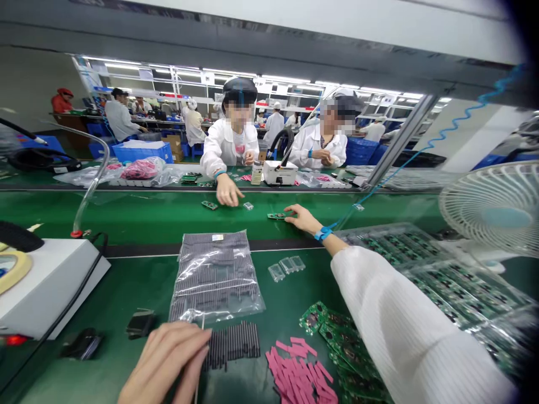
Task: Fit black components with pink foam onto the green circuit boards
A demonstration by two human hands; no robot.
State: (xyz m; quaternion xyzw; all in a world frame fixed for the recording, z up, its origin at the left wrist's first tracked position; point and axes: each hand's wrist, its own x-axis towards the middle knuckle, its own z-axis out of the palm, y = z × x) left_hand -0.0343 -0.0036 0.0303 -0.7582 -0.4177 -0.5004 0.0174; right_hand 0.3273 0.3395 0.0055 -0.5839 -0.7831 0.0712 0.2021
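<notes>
My right hand (301,217) reaches out over the green belt, with thumb and fingers closed on the end of a small green circuit board (275,216). A blue strap (323,233) circles that wrist. My left hand (168,359) is low in front, fingers pinched on a thin pale stick whose ends show above and below them. Right beside it lies a row of dark thin strips (242,341). Behind them is a clear bag (217,275) full of similar strips. Pink strips (298,370) lie in a pile, next to loose green circuit boards (343,342). Small clear plastic pieces (287,267) lie nearer the belt.
Across the belt (126,216), a co-worker's hand (228,191) hovers near another board (209,205) and a small clear piece (248,206). Trays of boards (458,286) and a fan (490,216) stand at right. A white machine (54,283) is at left.
</notes>
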